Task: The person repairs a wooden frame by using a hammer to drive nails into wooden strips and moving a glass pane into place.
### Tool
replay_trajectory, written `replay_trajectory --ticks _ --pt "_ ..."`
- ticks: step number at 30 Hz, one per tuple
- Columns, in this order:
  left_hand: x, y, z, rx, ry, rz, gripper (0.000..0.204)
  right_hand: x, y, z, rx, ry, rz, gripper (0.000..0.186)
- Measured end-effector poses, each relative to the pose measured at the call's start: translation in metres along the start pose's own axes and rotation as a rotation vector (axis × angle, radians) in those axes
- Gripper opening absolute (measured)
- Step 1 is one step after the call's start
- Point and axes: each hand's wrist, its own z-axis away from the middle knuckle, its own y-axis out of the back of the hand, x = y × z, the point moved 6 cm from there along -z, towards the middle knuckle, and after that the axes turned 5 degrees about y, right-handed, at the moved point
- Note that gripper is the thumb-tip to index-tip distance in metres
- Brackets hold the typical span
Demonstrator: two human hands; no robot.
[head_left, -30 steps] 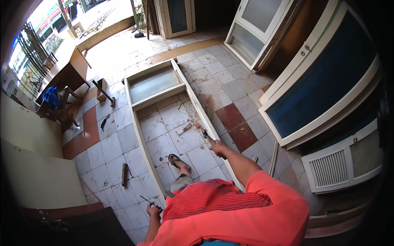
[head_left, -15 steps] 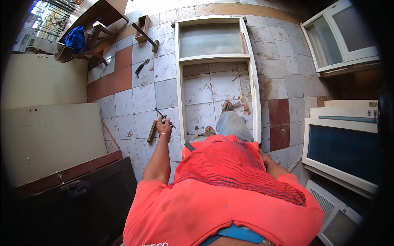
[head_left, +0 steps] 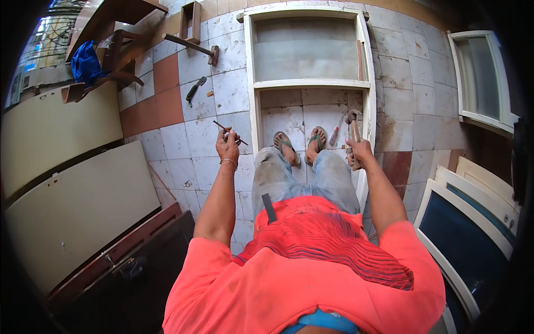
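My left hand is closed around a thin dark rod, held above the tiles left of a white frame. A hammer is in my right hand, gripped by its wooden handle with the metal head pointing away from me, over the frame's right side. The white frame lies flat on the floor, with a pane of glass in its far section. Beside the hammer, inside the open near section, lies a screwdriver with a red part.
My sandalled feet are inside the frame. A long-handled mallet, a dark tool and a wooden box lie to the far left. Pale panels lean at left; framed windows stand at right.
My right hand has come forward from beside my body, bringing the hammer into view. My feet now show side by side. The wooden strip near my left hand no longer shows there.
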Motion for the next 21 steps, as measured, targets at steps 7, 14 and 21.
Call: replay_trajectory --ticks 7,14,21 --pt "-0.033 -0.059 -0.168 -0.038 -0.128 -0.047 0.023 -0.109 -0.119 -0.082 -0.113 0.266 0.035 0.023" --pt "-0.060 -0.115 -0.291 -0.071 -0.140 -0.042 0.022 -0.070 -0.195 -0.177 -0.301 0.198 -0.044 0.024" --pt "-0.080 -0.171 -0.408 -0.145 -0.422 -0.118 0.023 -0.107 -0.219 -0.250 -0.331 0.424 -0.013 0.028"
